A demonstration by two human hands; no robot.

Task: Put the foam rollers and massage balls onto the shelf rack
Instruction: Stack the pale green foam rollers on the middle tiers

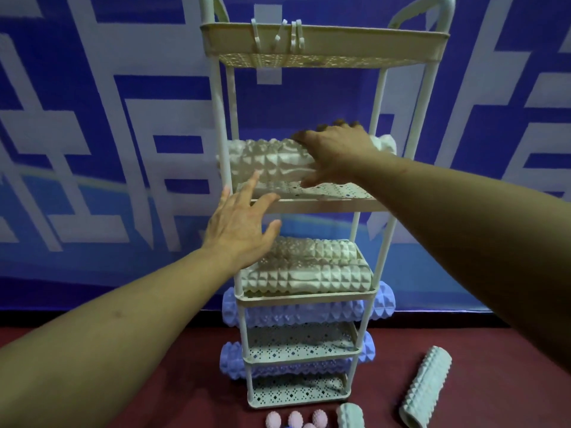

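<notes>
White foam roller [272,162] overhangs the shelf rack [312,205] edge, right hand [335,156] fingers gripping it, left hand [244,223] spread.

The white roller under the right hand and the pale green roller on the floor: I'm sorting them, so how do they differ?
The white roller lies level across a shelf of the rack; the green roller lies on the floor, angled away. The right hand grips the white roller; nothing touches the green one. Both are knobbly cylinders.
</notes>
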